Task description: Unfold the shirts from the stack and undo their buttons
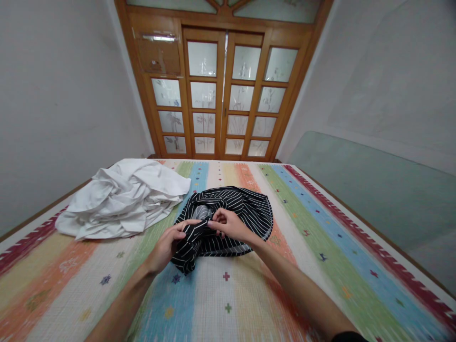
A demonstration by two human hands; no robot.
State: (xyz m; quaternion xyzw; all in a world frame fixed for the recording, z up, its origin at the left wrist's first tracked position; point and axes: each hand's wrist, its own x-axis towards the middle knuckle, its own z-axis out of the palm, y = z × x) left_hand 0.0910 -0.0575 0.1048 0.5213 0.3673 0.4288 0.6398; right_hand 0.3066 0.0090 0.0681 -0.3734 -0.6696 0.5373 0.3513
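A black garment with thin white stripes (pixel 245 209) lies bunched on the colourful striped cloth (pixel 228 294) in front of me. My left hand (pixel 173 240) grips its gathered left part, with the thumb and fingers closed on the fabric. From the right, my right hand (pixel 228 224) pinches an edge of the same garment between thumb and forefinger, its other fingers curled. Both hands are close together near a fold where the greyish inner side (pixel 202 212) shows. The garment's right side spreads out flat in a curved hem. What kind of garment it is, I cannot tell.
A crumpled heap of white fabric (pixel 128 199) lies to the left of the garment. Beyond the far edge stand wooden doors with glass panes (pixel 223 95). Pale walls rise on both sides, and a pale green panel (pixel 374 190) runs along the right one.
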